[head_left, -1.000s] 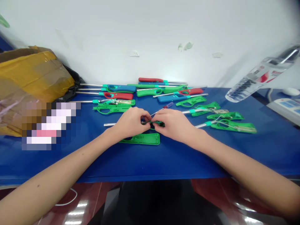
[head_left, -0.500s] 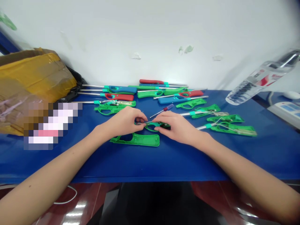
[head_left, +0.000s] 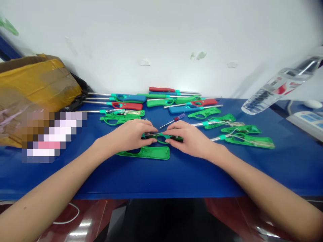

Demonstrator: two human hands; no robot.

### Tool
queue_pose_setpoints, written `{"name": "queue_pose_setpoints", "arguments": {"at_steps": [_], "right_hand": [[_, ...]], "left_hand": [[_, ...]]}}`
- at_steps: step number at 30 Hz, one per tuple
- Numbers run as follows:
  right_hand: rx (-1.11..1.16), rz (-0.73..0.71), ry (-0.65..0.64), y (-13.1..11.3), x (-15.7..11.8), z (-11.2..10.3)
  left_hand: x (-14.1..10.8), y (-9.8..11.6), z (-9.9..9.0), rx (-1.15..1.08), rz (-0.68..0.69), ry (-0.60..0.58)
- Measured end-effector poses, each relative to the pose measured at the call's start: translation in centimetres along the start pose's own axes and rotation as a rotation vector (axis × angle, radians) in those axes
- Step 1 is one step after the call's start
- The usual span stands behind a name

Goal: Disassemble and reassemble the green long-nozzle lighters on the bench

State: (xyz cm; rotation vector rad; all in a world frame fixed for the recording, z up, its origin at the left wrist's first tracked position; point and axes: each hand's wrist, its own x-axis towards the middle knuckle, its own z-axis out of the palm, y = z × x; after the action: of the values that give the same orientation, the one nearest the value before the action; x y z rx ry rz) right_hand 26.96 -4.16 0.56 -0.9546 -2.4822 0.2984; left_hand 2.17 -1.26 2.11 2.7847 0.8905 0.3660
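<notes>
Between my two hands lies an opened green lighter casing (head_left: 161,138), mostly covered by fingers. My left hand (head_left: 133,134) grips its left part, thumb and fingers pinched together. On its right part, my right hand (head_left: 188,137) holds the casing with bent fingers. What small parts sit inside it I cannot make out. Just in front lies a loose green casing half (head_left: 156,153), partly beneath my left hand. A screwdriver (head_left: 173,121) with a purple and red handle rests behind my right hand.
Several long-necked lighters (head_left: 128,98) in red, blue and green lie along the wall. Opened green lighters (head_left: 249,140) with wires sit at right. A taped cardboard box (head_left: 37,87) stands left; a water bottle (head_left: 280,85) and white device (head_left: 308,122) stand right on the blue table (head_left: 161,181).
My left fingers have straightened and moved slightly along the casing, closing over its left part. My right hand stays on the casing. The whole view has shifted a little.
</notes>
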Motion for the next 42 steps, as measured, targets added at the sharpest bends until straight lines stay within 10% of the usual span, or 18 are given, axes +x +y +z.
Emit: {"name": "queue_pose_setpoints", "arguments": {"at_steps": [28,42], "right_hand": [[-0.039,-0.013,-0.103,1.8,-0.6,-1.9],[0.060,-0.133,0.267,-0.3,-0.4,-3.2]], "left_hand": [[0.2,-0.1,1.9,-0.078,0.091,0.094],[0.6,-0.7,2.4,-0.050,0.108,0.132]]}}
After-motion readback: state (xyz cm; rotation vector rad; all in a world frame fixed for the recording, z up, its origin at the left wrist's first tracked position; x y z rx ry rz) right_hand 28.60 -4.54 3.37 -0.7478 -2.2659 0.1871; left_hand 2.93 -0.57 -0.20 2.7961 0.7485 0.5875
